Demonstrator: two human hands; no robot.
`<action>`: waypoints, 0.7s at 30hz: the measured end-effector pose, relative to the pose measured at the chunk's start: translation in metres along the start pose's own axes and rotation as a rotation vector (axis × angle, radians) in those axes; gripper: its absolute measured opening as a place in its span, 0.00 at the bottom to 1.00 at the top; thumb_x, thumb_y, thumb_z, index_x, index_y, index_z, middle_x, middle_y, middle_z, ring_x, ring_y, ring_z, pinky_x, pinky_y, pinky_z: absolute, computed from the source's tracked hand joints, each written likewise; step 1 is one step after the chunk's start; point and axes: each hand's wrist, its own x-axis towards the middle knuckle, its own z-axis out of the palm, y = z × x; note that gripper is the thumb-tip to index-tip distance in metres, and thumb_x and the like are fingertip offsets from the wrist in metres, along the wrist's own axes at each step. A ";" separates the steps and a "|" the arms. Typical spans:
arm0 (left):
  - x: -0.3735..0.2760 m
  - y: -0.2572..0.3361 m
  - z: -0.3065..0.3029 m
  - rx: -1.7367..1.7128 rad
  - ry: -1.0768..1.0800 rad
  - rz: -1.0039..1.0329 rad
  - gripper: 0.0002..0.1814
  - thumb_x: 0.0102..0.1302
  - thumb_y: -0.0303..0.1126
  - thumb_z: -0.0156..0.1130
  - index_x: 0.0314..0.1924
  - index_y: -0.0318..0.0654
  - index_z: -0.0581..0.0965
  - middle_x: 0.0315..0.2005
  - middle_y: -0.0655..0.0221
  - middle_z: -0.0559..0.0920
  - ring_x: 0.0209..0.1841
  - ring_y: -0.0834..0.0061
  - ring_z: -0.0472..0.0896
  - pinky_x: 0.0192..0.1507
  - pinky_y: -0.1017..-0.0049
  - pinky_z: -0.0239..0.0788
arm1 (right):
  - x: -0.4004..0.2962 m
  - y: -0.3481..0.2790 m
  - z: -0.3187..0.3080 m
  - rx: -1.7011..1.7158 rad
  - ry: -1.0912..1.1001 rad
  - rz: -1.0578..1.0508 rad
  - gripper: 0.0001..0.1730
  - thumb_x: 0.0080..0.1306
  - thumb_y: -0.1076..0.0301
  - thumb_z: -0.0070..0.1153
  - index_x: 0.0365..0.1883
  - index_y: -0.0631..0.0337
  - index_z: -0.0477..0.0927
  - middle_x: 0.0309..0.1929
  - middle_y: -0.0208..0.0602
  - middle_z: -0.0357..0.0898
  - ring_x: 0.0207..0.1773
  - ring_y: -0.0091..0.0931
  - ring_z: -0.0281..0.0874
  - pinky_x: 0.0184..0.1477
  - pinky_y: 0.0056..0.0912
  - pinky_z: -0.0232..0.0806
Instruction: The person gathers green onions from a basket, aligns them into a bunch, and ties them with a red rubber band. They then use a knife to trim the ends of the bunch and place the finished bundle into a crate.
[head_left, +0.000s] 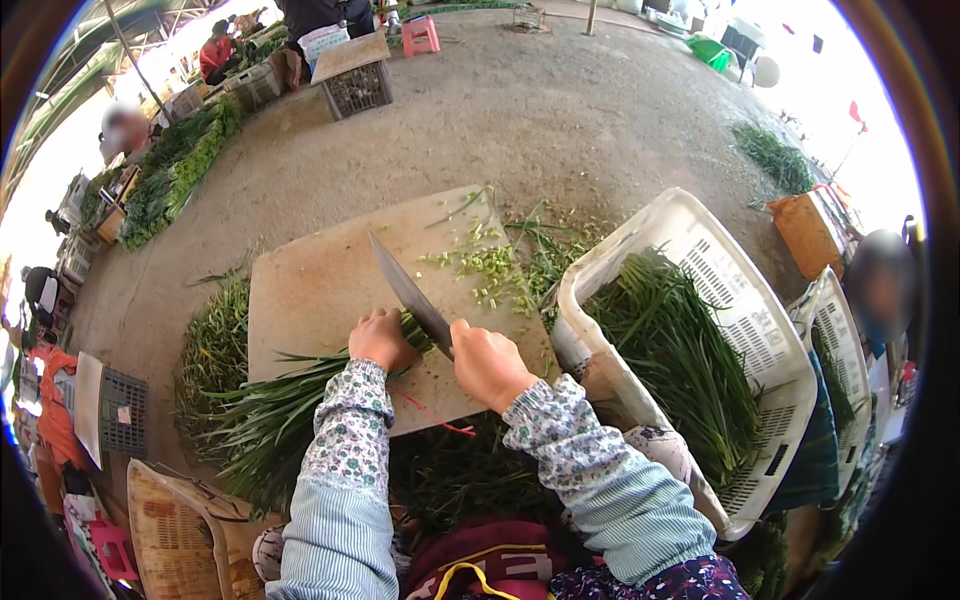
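Note:
On the worn cutting board my left hand presses down a bundle of long green leafy stalks, which look like Chinese chives. The leaves fan out over the board's left edge. My right hand grips the handle of a broad kitchen knife; its blade lies across the stalk ends just right of my left hand and points away from me. Short pale cut ends are scattered on the board's right side. A red string lies at the near edge.
A white plastic crate holding green stalks stands to the right. A yellowish crate is at lower left. Piles of greens lie left of the board and beneath its near side. Other people sit farther off among vegetables, left and right.

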 end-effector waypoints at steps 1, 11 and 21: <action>-0.001 0.002 0.000 0.002 0.009 0.002 0.42 0.39 0.48 0.77 0.56 0.42 0.76 0.53 0.59 0.78 0.60 0.54 0.74 0.61 0.63 0.69 | 0.006 -0.003 0.005 -0.012 0.004 0.014 0.05 0.65 0.72 0.47 0.36 0.66 0.71 0.29 0.56 0.82 0.37 0.51 0.82 0.40 0.53 0.74; -0.023 0.014 0.009 0.006 0.186 -0.051 0.48 0.41 0.46 0.79 0.63 0.42 0.70 0.56 0.62 0.76 0.61 0.56 0.72 0.62 0.61 0.65 | 0.010 -0.005 0.037 0.014 0.074 0.159 0.08 0.68 0.68 0.46 0.38 0.64 0.71 0.32 0.56 0.83 0.40 0.51 0.83 0.44 0.53 0.74; -0.071 -0.020 -0.003 -0.118 0.125 -0.034 0.68 0.37 0.47 0.82 0.74 0.40 0.51 0.57 0.47 0.73 0.61 0.50 0.73 0.66 0.48 0.59 | -0.016 0.096 0.028 0.913 0.162 0.490 0.14 0.66 0.68 0.58 0.36 0.72 0.70 0.26 0.52 0.78 0.20 0.37 0.79 0.24 0.39 0.70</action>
